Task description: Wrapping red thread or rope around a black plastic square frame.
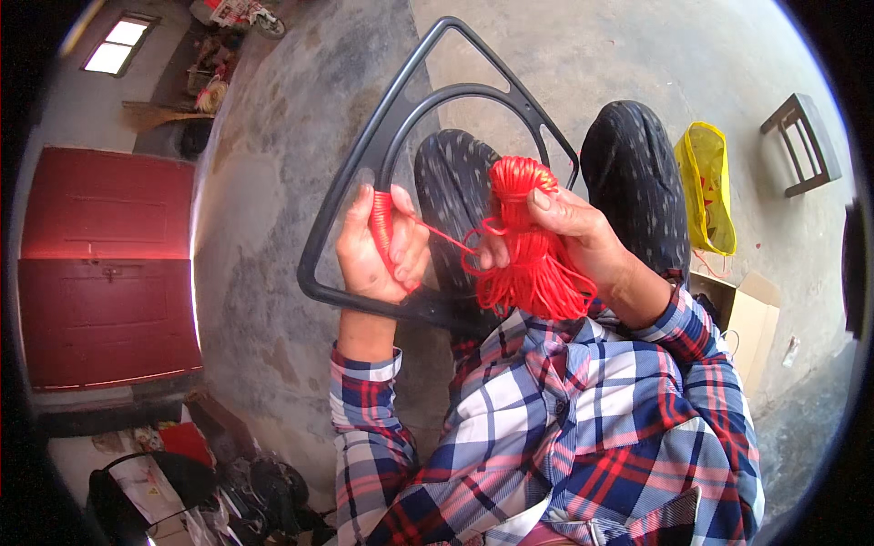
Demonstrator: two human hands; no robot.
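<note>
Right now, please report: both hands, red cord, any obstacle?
Left hand closed around cord-wrapped part of black frame. Right hand gripping red cord bundle. Red strand spans between hands, nothing blocking it.

One left hand (367, 261) and one right hand (590, 235) made two hands. There was one frame (390, 118), one cord bundle (537, 273), one cord wrap (381, 223) and one strand (442, 234) between the hands. Two knees (628, 136) showed, with one shirt (555, 419) and its two sleeves (367, 400). Around them were one bag (719, 214), one box (752, 326), one stool (818, 136), one broom (159, 116), one door (105, 314) and one window (118, 45). The pile (264, 491) at lower left was too jumbled to count.
</note>
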